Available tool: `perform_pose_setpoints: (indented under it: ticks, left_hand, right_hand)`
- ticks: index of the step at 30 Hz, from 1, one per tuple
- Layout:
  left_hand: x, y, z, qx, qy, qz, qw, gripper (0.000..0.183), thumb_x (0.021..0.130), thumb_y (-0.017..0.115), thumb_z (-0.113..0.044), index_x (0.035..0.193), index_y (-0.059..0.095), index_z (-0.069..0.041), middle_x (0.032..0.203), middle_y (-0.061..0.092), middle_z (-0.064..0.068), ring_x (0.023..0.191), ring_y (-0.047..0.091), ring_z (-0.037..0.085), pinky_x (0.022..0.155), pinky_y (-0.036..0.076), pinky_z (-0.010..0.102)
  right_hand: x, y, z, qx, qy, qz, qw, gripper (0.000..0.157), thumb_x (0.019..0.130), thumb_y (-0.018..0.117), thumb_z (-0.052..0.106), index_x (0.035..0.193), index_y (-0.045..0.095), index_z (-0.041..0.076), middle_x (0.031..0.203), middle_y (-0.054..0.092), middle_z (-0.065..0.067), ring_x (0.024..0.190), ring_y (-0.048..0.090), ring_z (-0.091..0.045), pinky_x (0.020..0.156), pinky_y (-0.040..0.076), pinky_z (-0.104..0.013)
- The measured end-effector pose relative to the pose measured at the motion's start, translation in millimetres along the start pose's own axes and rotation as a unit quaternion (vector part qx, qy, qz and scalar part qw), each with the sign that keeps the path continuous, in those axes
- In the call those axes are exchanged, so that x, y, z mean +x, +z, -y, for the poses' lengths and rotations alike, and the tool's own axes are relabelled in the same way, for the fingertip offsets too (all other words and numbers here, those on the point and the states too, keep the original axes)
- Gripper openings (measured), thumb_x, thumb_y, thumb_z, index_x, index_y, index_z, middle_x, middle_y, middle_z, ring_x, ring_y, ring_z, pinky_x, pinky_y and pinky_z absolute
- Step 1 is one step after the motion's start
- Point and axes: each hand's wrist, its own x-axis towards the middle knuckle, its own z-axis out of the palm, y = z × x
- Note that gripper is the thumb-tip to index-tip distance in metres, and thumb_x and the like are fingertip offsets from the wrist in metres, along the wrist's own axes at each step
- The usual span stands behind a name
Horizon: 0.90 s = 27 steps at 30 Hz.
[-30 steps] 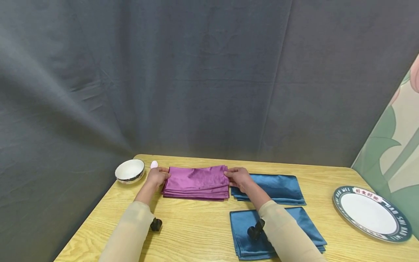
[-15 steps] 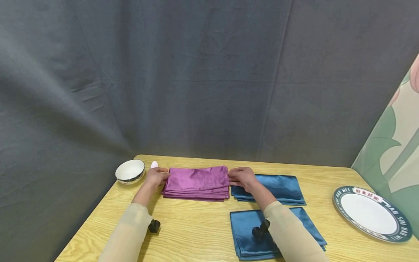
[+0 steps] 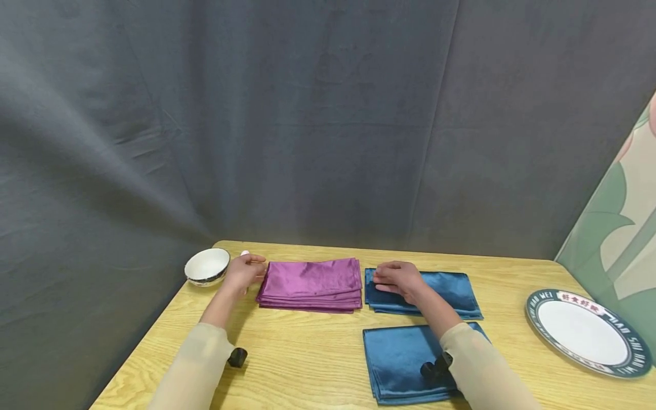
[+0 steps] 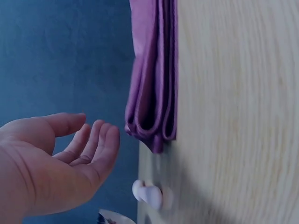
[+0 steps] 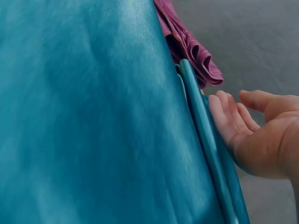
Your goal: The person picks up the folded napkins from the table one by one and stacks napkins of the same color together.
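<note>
A folded purple satin cloth lies in layers at the back of the table. Just off its left end is my left hand, fingers loosely bent with nothing in them; the left wrist view shows a gap between the fingertips and the cloth's folded edge. My right hand hovers over the left part of a folded blue satin cloth, also holding nothing. In the right wrist view its palm is turned up beside the blue folds.
A second folded blue cloth lies nearer, partly under my right sleeve. A white bowl stands at the back left corner, beside a pale spoon mostly hidden by my left hand. An oval plate with a green rim lies at the right.
Both hands have come off the purple cloth's ends. The right hand has moved right over the blue cloth; the left has drawn slightly away to the left. The purple cloth stays put.
</note>
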Motion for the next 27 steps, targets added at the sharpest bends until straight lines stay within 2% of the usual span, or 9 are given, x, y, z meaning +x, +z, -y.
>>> perform_pose_setpoints:
  ticks: [2, 5, 10, 15, 22, 27]
  left_hand:
    - [-2.4, 3.0, -3.9, 0.008, 0.005, 0.021, 0.9997, 0.034, 0.095, 0.057, 0.006, 0.126, 0.053, 0.019, 0.119, 0.06, 0.035, 0.089, 0.068, 0.029, 0.09, 0.057, 0.048]
    - [-7.1, 9.5, -8.5, 0.013, 0.011, 0.059, 0.9981, 0.034, 0.096, 0.058, 0.004, 0.126, 0.053, 0.019, 0.121, 0.059, 0.036, 0.094, 0.068, 0.032, 0.087, 0.058, 0.045]
    - [-17.7, 24.5, -11.0, 0.01, 0.012, 0.111, 0.9937, 0.033, 0.095, 0.059, 0.003, 0.124, 0.053, 0.018, 0.113, 0.064, 0.028, 0.094, 0.067, 0.032, 0.08, 0.06, 0.039]
    - [-30.2, 40.5, -11.7, 0.012, 0.011, 0.159, 0.9871, 0.035, 0.096, 0.061, 0.001, 0.126, 0.052, 0.015, 0.112, 0.063, 0.026, 0.1, 0.065, 0.038, 0.084, 0.059, 0.045]
    - [-45.1, 61.2, -11.7, 0.035, 0.021, 0.214, 0.9761, 0.033, 0.097, 0.061, -0.001, 0.125, 0.055, 0.015, 0.111, 0.062, 0.028, 0.097, 0.065, 0.035, 0.08, 0.06, 0.041]
    - [-53.1, 74.8, -11.0, 0.025, 0.022, 0.238, 0.9706, 0.034, 0.096, 0.063, 0.0, 0.125, 0.054, 0.015, 0.11, 0.062, 0.028, 0.097, 0.065, 0.036, 0.081, 0.06, 0.042]
  right_hand:
    - [-4, -4.7, 1, -0.004, -0.002, 0.004, 1.0, 0.045, 0.102, 0.06, 0.007, 0.139, 0.046, -0.015, 0.119, 0.067, -0.027, 0.096, 0.073, -0.025, 0.082, 0.06, -0.038]
    - [-12, -10.8, 2, -0.009, -0.009, 0.013, 1.0, 0.044, 0.103, 0.059, 0.007, 0.138, 0.046, -0.015, 0.121, 0.065, -0.029, 0.099, 0.072, -0.027, 0.084, 0.06, -0.038]
    - [-29, -20.2, 6, -0.016, -0.015, 0.03, 0.999, 0.043, 0.104, 0.057, 0.008, 0.138, 0.045, -0.016, 0.124, 0.063, -0.031, 0.103, 0.07, -0.029, 0.086, 0.059, -0.038]
    - [-48, -32.1, 7, -0.028, -0.023, 0.049, 0.998, 0.046, 0.104, 0.058, 0.011, 0.139, 0.045, -0.016, 0.124, 0.064, -0.028, 0.104, 0.07, -0.03, 0.087, 0.058, -0.037]
    - [-69, -45.5, 8, -0.043, -0.04, 0.059, 0.997, 0.051, 0.103, 0.06, 0.013, 0.14, 0.043, -0.018, 0.124, 0.063, -0.029, 0.109, 0.068, -0.033, 0.089, 0.058, -0.038]
    - [-79, -51.7, 7, -0.055, -0.039, 0.06, 0.996, 0.051, 0.102, 0.062, 0.014, 0.138, 0.044, -0.018, 0.124, 0.063, -0.029, 0.108, 0.068, -0.034, 0.089, 0.058, -0.038]
